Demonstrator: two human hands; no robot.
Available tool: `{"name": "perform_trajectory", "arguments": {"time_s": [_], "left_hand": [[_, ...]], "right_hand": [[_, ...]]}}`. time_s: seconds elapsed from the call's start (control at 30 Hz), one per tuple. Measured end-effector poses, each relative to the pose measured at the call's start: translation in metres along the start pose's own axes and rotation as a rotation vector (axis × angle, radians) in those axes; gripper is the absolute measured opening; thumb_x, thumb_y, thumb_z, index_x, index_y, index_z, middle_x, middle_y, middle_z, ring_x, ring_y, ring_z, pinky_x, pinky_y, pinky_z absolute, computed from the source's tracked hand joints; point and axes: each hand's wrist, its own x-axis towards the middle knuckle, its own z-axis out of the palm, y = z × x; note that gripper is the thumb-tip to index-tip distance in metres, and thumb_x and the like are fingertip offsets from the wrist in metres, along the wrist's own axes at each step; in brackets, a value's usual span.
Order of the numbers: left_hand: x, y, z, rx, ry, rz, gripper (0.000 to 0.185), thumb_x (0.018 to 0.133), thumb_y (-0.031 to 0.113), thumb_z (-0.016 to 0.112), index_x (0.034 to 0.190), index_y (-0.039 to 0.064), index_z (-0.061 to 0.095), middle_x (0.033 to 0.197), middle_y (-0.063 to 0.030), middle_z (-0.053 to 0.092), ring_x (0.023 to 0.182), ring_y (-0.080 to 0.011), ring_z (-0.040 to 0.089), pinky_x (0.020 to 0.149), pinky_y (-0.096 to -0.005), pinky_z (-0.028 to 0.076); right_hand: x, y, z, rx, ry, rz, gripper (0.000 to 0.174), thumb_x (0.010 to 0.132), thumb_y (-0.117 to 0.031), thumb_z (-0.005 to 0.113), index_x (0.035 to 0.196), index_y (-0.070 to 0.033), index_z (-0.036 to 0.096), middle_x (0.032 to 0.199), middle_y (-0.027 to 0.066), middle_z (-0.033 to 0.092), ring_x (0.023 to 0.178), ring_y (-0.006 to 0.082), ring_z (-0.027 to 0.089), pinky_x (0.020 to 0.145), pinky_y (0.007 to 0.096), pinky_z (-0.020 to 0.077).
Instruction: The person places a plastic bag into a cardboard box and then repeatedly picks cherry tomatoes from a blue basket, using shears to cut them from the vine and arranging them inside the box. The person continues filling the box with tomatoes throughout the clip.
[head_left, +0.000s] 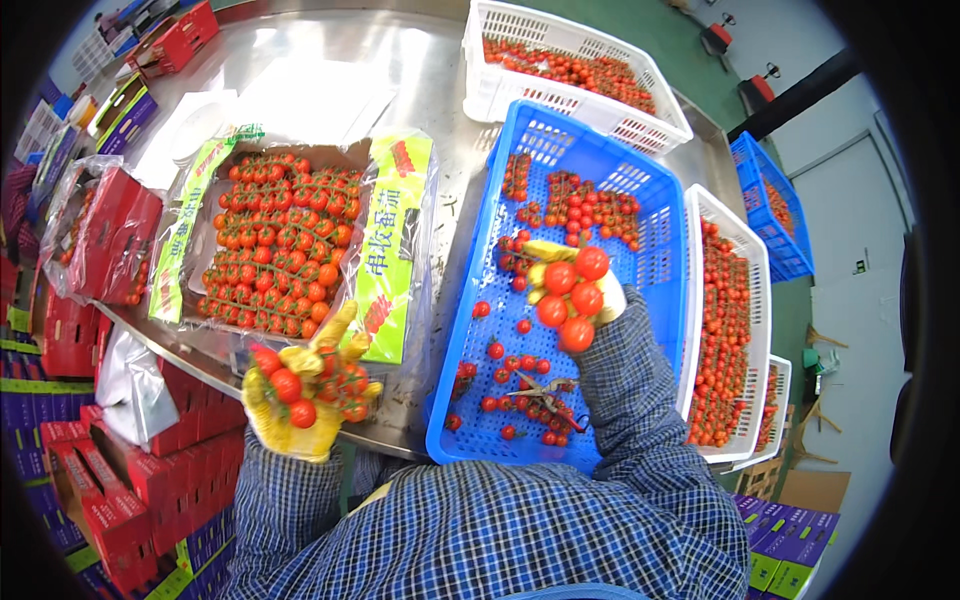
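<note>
My left hand (296, 405), in a yellow work glove, holds small vine clusters of cherry tomatoes (287, 386) just below the near edge of an open carton of tomatoes on the vine (281, 247). The carton has green printed flaps and clear plastic film around it. My right hand (574, 289), gloved too, holds a cluster of cherry tomatoes (577, 298) above a blue plastic crate (480, 337). Inside that crate lie tomato clusters (592, 206), loose tomatoes and a pair of open snips (544, 390) with red handles.
A steel table (427, 52) carries these. White crates of tomatoes stand beyond (480, 97) and to the right (694, 300) of the blue crate. A bagged red carton (112, 232) sits at the left table edge, above stacked red boxes (142, 480). White sheets (300, 97) lie behind the carton.
</note>
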Motion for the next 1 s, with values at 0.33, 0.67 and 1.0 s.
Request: {"name": "perform_trajectory", "arguments": {"time_s": [0.33, 0.67, 1.0], "left_hand": [[-0.103, 0.225, -0.07, 0.153, 0.143, 0.478, 0.046, 0.092, 0.043, 0.052, 0.107, 0.001, 0.064, 0.15, -0.0235, 0.025, 0.124, -0.0338, 0.047, 0.092, -0.0559, 0.044], [-0.15, 0.569, -0.204, 0.196, 0.334, 0.75, 0.057, 0.091, 0.044, 0.055, 0.123, -0.004, 0.054, 0.135, -0.0197, 0.05, 0.117, -0.0299, 0.054, 0.094, -0.052, 0.046], [-0.141, 0.719, -0.285, 0.166, 0.586, 0.784, 0.055, 0.093, 0.043, 0.052, 0.119, -0.005, 0.056, 0.122, -0.0197, 0.059, 0.11, -0.0312, 0.058, 0.094, -0.0476, 0.048]], "right_hand": [[0.16, 0.022, 0.215, -0.23, -0.337, 0.003, 0.063, 0.082, -0.024, 0.07, 0.133, 0.003, 0.045, 0.11, 0.0169, 0.062, 0.093, 0.0294, 0.064, 0.083, 0.0392, 0.0536], [0.515, 0.172, 0.48, -0.59, -0.455, 0.056, 0.045, 0.084, -0.01, 0.058, 0.127, -0.002, 0.05, 0.103, 0.0076, 0.061, 0.088, 0.0171, 0.062, 0.077, 0.0314, 0.0524], [0.774, 0.336, 0.655, -1.305, -0.297, -0.099, 0.038, 0.072, -0.024, 0.07, 0.102, 0.0, 0.067, 0.093, 0.0155, 0.069, 0.087, 0.0238, 0.067, 0.08, 0.0332, 0.0508]]}}
